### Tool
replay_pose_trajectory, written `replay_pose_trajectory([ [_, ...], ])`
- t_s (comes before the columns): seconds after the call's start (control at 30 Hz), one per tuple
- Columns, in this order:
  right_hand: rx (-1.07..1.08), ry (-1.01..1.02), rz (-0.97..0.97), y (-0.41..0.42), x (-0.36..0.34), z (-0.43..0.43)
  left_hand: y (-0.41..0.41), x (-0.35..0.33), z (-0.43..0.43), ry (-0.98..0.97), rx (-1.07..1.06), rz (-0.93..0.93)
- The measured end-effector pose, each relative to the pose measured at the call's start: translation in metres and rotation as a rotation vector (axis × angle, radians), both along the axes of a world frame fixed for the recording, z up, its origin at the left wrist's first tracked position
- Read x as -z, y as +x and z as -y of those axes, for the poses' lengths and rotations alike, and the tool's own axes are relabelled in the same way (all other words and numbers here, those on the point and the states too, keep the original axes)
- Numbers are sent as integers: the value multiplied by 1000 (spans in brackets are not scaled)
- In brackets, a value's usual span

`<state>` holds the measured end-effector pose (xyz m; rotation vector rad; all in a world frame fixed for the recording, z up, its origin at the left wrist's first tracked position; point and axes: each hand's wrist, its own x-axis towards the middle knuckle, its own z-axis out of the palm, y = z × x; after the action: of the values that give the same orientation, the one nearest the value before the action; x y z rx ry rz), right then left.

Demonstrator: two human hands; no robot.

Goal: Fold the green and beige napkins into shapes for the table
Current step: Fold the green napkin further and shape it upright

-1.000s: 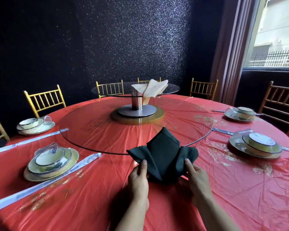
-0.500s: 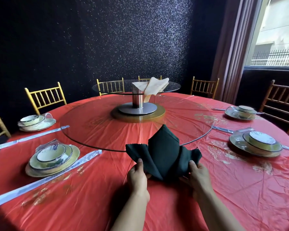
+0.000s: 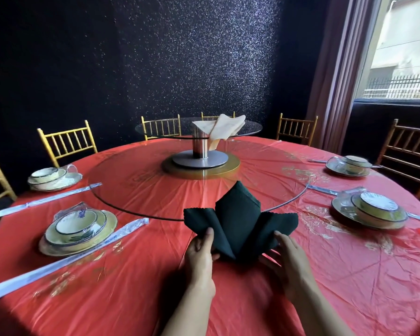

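Note:
The dark green napkin [image 3: 238, 219] stands folded on the red tablecloth [image 3: 131, 287], with a tall centre peak and a wing spread to each side. My left hand [image 3: 200, 253] pinches its lower left base, thumb pressed on the left wing. My right hand [image 3: 285, 259] cups the lower right base under the right wing. The beige napkin [image 3: 220, 128] lies folded on the small upper glass tier [image 3: 160, 128] in the table's centre, draping over the steel post.
A large glass turntable [image 3: 131, 180] sits just beyond the green napkin. Wrapped plate-and-bowl settings stand at left [image 3: 77, 230], far left [image 3: 51, 178], right [image 3: 371, 210] and far right [image 3: 349, 164]. Wrapped chopsticks [image 3: 66, 260] lie beside them. Gold chairs [image 3: 67, 141] ring the table.
Both hands stay at the green napkin's base. The side wings have spread out and lifted a little, and the view has shifted slightly.

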<state>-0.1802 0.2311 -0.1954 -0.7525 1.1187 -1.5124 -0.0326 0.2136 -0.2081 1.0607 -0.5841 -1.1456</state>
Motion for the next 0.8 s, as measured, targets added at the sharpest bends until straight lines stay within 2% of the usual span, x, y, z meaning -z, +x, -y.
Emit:
replay_pose_trajectory([
  [0.13,11,-12,-44,0,4,0,0,1,-1,-31,23,-48],
  [0.33,39,9,9,-2,8,4,4,4,4,52,-32,-194],
  [0.47,30,22,28,-4,9,6,7,1,-1,16,32,-253],
  [0.5,25,26,31,-4,9,6,8,2,-3,-21,62,-220],
  [0.6,-18,21,45,-5,7,4,7,4,-4,-103,157,45],
  [0.67,-49,9,70,-6,5,1,2,2,-6,-134,181,121],
  [0.73,-83,-14,70,-7,5,-3,1,0,-6,-113,141,99],
  [0.8,-90,-39,36,-8,7,-4,2,-1,-5,-68,100,-14],
])
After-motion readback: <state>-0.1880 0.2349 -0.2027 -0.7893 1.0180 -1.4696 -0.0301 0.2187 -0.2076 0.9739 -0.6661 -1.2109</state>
